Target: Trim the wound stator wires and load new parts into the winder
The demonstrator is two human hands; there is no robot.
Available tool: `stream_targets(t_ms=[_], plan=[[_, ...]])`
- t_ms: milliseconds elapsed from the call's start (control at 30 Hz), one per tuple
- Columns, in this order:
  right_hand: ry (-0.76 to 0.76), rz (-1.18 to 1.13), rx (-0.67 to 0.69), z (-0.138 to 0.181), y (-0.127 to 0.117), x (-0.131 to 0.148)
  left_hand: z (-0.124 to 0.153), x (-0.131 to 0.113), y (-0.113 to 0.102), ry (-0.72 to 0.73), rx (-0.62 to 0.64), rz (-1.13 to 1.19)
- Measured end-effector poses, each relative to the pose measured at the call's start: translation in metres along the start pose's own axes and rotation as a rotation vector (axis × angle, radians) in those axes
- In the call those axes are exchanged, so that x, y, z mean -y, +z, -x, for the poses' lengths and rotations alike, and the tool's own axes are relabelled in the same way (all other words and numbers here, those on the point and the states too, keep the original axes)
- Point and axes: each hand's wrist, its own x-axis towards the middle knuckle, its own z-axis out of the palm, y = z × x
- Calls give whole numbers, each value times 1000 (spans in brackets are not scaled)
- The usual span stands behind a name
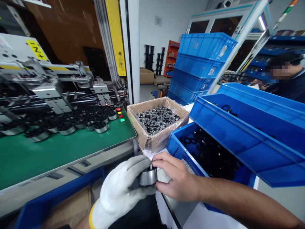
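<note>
My left hand (121,190), in a white glove, is closed around a small silver metal cylinder (148,176) low in the middle of the view. My bare right hand (175,179) comes in from the right, its fingers curled onto the top and side of the same cylinder. Both hands hover in front of the gap between the green machine table (47,156) and a blue bin of black ring parts (209,156). Just beyond them stands a cardboard box (158,122) lined with plastic and filled with several silver cylinders.
Rows of silver-and-black parts (69,125) sit on the green table under a grey machine (47,86). Red and green buttons (120,114) are at its right edge. Tilted blue bins (257,127) and stacked blue crates (200,63) fill the right. Another person (288,79) works behind them.
</note>
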Motion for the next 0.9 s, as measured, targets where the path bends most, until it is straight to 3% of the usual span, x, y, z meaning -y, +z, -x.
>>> stream_targets(t_ms=[100, 200, 467, 700, 800, 900], plan=[[4, -6, 17, 1, 0, 0, 0, 1, 0, 51, -44, -80], [7, 7, 17, 2, 1, 1, 6, 3, 7, 5, -62, -28], [0, 82, 26, -4, -1, 1, 19, 8, 24, -378, -59, 571], [49, 126, 30, 1, -1, 4, 31, 3, 28, -560, -45, 821], [37, 245, 26, 4, -2, 4, 32, 2, 11, -722, -43, 697], [-60, 346, 13, 4, -2, -3, 27, 27, -34, -906, -85, 146]])
